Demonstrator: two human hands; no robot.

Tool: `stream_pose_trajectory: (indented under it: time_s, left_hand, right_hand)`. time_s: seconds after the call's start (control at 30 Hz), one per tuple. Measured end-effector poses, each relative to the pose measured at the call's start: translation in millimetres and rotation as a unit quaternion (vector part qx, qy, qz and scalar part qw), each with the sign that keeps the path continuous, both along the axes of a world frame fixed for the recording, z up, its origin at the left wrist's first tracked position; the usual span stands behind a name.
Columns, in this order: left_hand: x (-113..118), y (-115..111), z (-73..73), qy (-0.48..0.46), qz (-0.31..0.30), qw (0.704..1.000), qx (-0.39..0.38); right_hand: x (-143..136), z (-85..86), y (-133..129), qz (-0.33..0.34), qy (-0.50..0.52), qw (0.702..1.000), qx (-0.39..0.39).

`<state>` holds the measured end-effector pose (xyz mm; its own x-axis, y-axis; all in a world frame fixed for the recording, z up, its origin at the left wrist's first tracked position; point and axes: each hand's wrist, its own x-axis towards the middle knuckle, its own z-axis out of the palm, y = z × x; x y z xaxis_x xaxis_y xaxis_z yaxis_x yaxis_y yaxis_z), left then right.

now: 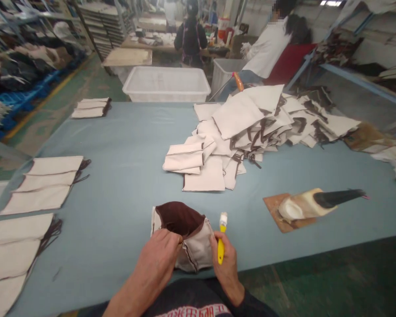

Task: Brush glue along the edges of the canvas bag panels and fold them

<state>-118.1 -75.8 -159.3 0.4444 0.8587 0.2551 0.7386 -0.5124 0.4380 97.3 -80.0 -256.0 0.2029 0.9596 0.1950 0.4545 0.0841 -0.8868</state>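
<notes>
A cream fabric pouch [198,246] with a dark brown lining stands at the table's near edge, its mouth spread wide toward me. My left hand [163,251] pinches the pouch's near rim, its fingers closed on the edge. At the pouch's right side, my right hand [227,259] grips the fabric between thumb and fingers. That same hand also holds a small brush [221,244] with a yellow handle, its pale bristles pointing up and away. The fingertips inside the pouch's rim are partly hidden.
A big heap of cream pouches [237,114] covers the back right. Stacked pouches [49,180] lie along the left edge. To the right, a pale container with a black handle [303,204] sits on a brown board. Beyond the table are a white bin [166,83] and two people.
</notes>
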Motion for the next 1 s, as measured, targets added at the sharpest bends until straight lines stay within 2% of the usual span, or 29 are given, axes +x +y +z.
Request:
stream_pose_trajectory:
  time_s: [0.1,0.2,0.3,0.37,0.43,0.53,0.6,0.67,0.73,0.87,0.93,1.0]
  left_hand:
    - [2.6,-2.7,2.3,-0.04,0.012,0.999,-0.019]
    - [-2.8,1.9,3.4,-0.093,0.04,0.989,-0.107]
    - [-11.4,13.2,8.2,-0.155,0.08,0.966,-0.191]
    - [-12.9,24.0,15.3,-0.173,0.073,0.952,-0.241]
    - [-8.8,36.7,24.8,-0.18,0.03,0.946,-0.269]
    - [4.4,55.2,37.6,-0.206,-0.018,0.945,-0.253]
    - [12.9,64.3,41.5,-0.218,-0.017,0.944,-0.247]
    - [17.8,70.2,40.3,-0.224,-0.019,0.935,-0.275]
    - [17.9,73.4,35.0,-0.26,-0.023,0.907,-0.33]
    - [10.7,74.1,22.0,-0.382,-0.047,0.786,-0.484]
    - [8.3,72.5,18.2,-0.384,-0.077,0.765,-0.511]
    - [7.1,70.1,15.1,-0.373,-0.105,0.77,-0.507]
  right_hand:
    - [-0.2,2.2,4.5,0.019,0.003,1.0,0.008]
    - [2.9,4.6,11.6,0.024,0.002,1.0,0.019]
    - [10.0,12.9,21.3,0.038,-0.006,0.999,0.038]
    - [15.9,23.4,28.9,0.057,-0.017,0.997,0.058]
    - [21.7,37.2,37.3,0.079,-0.035,0.993,0.084]
    - [28.5,60.8,49.6,0.134,-0.079,0.981,0.118]
    - [31.4,75.7,55.9,0.171,-0.112,0.97,0.13]
    - [32.9,88.0,60.0,0.189,-0.142,0.962,0.134]
    - [33.5,96.1,62.0,0.193,-0.165,0.958,0.136]
    - [32.9,98.6,61.0,0.199,-0.177,0.954,0.137]
    - [32.4,94.3,59.1,0.202,-0.165,0.957,0.13]
    - [32.2,88.7,57.0,0.2,-0.145,0.961,0.121]
